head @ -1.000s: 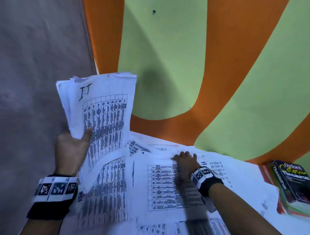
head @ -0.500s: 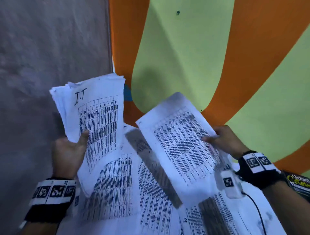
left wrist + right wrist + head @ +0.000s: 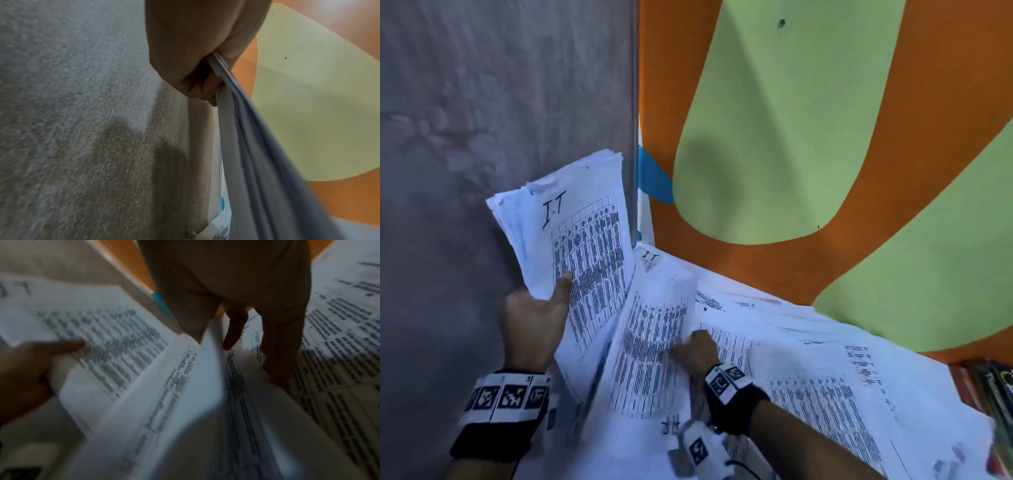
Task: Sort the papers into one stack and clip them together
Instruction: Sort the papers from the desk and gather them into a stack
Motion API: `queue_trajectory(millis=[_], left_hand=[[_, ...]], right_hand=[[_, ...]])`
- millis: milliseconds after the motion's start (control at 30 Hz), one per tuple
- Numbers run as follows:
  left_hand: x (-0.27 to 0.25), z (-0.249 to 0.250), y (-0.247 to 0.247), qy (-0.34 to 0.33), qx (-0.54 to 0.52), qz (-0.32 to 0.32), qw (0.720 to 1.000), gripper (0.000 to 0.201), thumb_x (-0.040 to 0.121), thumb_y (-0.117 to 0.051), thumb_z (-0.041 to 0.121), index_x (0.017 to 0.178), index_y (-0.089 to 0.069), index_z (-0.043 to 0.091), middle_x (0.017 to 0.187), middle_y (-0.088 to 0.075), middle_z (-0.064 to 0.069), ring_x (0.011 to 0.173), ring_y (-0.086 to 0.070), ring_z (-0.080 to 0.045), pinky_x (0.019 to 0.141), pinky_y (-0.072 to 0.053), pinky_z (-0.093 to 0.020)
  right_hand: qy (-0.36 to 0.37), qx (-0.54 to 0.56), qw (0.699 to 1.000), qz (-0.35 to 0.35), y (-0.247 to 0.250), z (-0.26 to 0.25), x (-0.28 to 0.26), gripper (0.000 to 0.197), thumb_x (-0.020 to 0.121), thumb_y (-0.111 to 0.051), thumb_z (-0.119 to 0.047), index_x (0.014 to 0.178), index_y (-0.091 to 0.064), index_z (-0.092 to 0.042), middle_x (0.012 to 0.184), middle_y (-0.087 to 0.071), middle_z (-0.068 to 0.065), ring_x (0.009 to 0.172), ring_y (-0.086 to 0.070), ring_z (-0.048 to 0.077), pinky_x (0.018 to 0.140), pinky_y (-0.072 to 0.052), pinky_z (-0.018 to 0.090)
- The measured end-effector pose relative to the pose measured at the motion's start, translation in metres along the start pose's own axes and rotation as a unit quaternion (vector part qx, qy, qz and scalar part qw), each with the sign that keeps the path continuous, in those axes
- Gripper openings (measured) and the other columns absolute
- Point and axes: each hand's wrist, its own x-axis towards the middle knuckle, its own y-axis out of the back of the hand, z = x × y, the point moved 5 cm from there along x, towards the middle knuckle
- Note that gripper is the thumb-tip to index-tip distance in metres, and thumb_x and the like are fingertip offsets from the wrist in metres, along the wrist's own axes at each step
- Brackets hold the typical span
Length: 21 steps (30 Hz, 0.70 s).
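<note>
My left hand [image 3: 551,294] holds up a stack of printed papers [image 3: 585,233] marked "I.T", thumb on the front and fingers behind. The left wrist view shows that hand [image 3: 213,84] gripping the stack's edge [image 3: 257,146]. My right hand [image 3: 691,346] pinches one printed sheet [image 3: 654,329] by its right edge, with the sheet leaning against the front of the stack. In the right wrist view the sheet [image 3: 164,402] runs up between thumb and forefinger of my right hand [image 3: 218,337], beside the stack [image 3: 92,331]. More loose papers [image 3: 825,383] lie spread over the table. No clip is in view.
A pile of books [image 3: 986,387] lies at the table's right end. An orange and green painted wall [image 3: 791,137] stands right behind the table, and a grey wall [image 3: 482,102] closes the left side, forming a corner.
One second ago my right hand lay on the table papers. It then lifted one sheet and has now swung it left and down against the stack in my left hand.
</note>
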Motion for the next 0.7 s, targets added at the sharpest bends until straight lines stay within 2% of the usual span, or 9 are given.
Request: queue_trajectory(millis=[133, 233, 300, 367, 467, 533, 600, 633, 700], left_hand=[[0.0, -0.003, 0.0, 0.006, 0.013, -0.009, 1.0, 0.066, 0.081, -0.07, 0.04, 0.043, -0.026, 0.008, 0.042, -0.039, -0.008, 0.044, -0.038, -0.017, 0.049, -0.039, -0.038], [0.001, -0.002, 0.0, 0.018, 0.014, -0.022, 0.999, 0.063, 0.081, -0.067, 0.044, 0.046, -0.032, 0.006, 0.046, -0.041, -0.009, 0.048, -0.042, -0.018, 0.052, -0.043, -0.04], [0.001, 0.003, 0.001, 0.015, 0.02, -0.039, 0.999, 0.058, 0.082, -0.065, 0.045, 0.048, -0.037, 0.007, 0.045, -0.04, -0.005, 0.044, -0.042, -0.018, 0.052, -0.044, -0.036], [-0.001, 0.01, 0.002, -0.008, 0.039, -0.044, 0.998, 0.063, 0.084, -0.064, 0.044, 0.043, -0.031, 0.008, 0.039, -0.035, 0.001, 0.028, -0.029, -0.014, 0.039, -0.035, -0.018], [-0.006, 0.023, 0.002, -0.022, -0.027, -0.025, 0.999, 0.058, 0.084, -0.07, 0.031, 0.051, -0.047, -0.01, 0.053, -0.057, -0.014, 0.029, -0.034, -0.001, 0.036, -0.03, -0.006], [-0.014, 0.035, -0.001, -0.035, -0.05, -0.028, 0.998, 0.057, 0.082, -0.072, 0.028, 0.081, -0.056, -0.027, 0.084, -0.067, -0.036, 0.053, -0.051, -0.004, 0.039, -0.028, -0.001], [-0.017, 0.044, -0.007, -0.045, -0.063, -0.036, 0.996, 0.06, 0.081, -0.072, 0.029, 0.092, -0.056, -0.028, 0.09, -0.066, -0.038, 0.057, -0.057, -0.001, 0.044, -0.031, -0.004], [-0.017, 0.048, -0.009, -0.051, -0.076, -0.037, 0.995, 0.057, 0.08, -0.073, 0.029, 0.088, -0.058, -0.025, 0.082, -0.066, -0.031, 0.043, -0.049, 0.009, 0.041, -0.03, -0.005], [-0.017, 0.053, -0.016, -0.067, -0.099, -0.042, 0.992, 0.043, 0.078, -0.074, 0.032, 0.062, -0.053, -0.003, 0.062, -0.053, -0.013, 0.034, -0.038, 0.002, 0.035, -0.029, -0.007]], right_hand=[[0.004, -0.033, 0.999, 0.038, -0.018, 0.0, 0.005, 0.022, 0.08, -0.067, -0.01, 0.091, -0.048, -0.004, 0.093, -0.055, 0.005, 0.087, -0.058, 0.022, 0.074, -0.055, 0.027], [-0.008, 0.018, 0.998, 0.055, -0.008, 0.007, 0.003, 0.05, 0.073, -0.075, -0.008, 0.113, -0.046, 0.0, 0.099, -0.055, 0.008, 0.095, -0.059, 0.024, 0.079, -0.055, 0.032], [0.028, 0.021, 0.998, 0.053, 0.018, 0.006, -0.008, 0.043, 0.069, -0.079, -0.011, 0.102, -0.056, 0.002, 0.087, -0.06, 0.008, 0.086, -0.064, 0.025, 0.07, -0.053, 0.029], [0.063, 0.038, 0.996, 0.051, 0.055, 0.015, -0.021, 0.021, 0.071, -0.079, -0.012, 0.072, -0.063, 0.002, 0.067, -0.066, 0.014, 0.062, -0.067, 0.024, 0.058, -0.057, 0.031], [0.068, 0.076, 0.991, 0.082, 0.126, 0.044, -0.046, 0.037, 0.078, -0.074, -0.004, 0.051, -0.05, -0.01, 0.043, -0.052, 0.002, 0.037, -0.049, 0.013, 0.039, -0.04, 0.019], [0.055, 0.114, 0.985, 0.115, 0.176, 0.075, -0.062, 0.026, 0.075, -0.075, 0.002, 0.057, -0.059, -0.008, 0.051, -0.06, 0.003, 0.049, -0.056, 0.016, 0.048, -0.043, 0.021], [0.017, 0.096, 0.981, 0.17, 0.214, 0.114, -0.068, 0.014, 0.072, -0.078, 0.0, 0.069, -0.066, -0.005, 0.071, -0.07, 0.011, 0.067, -0.064, 0.023, 0.062, -0.048, 0.03], [-0.009, 0.074, 0.978, 0.195, 0.229, 0.134, -0.071, 0.013, 0.072, -0.08, -0.001, 0.072, -0.067, -0.003, 0.075, -0.07, 0.013, 0.071, -0.064, 0.024, 0.064, -0.048, 0.031], [-0.067, 0.02, 0.973, 0.222, 0.248, 0.177, -0.071, 0.02, 0.069, -0.082, -0.006, 0.069, -0.064, 0.004, 0.071, -0.067, 0.015, 0.069, -0.062, 0.026, 0.063, -0.049, 0.037]])
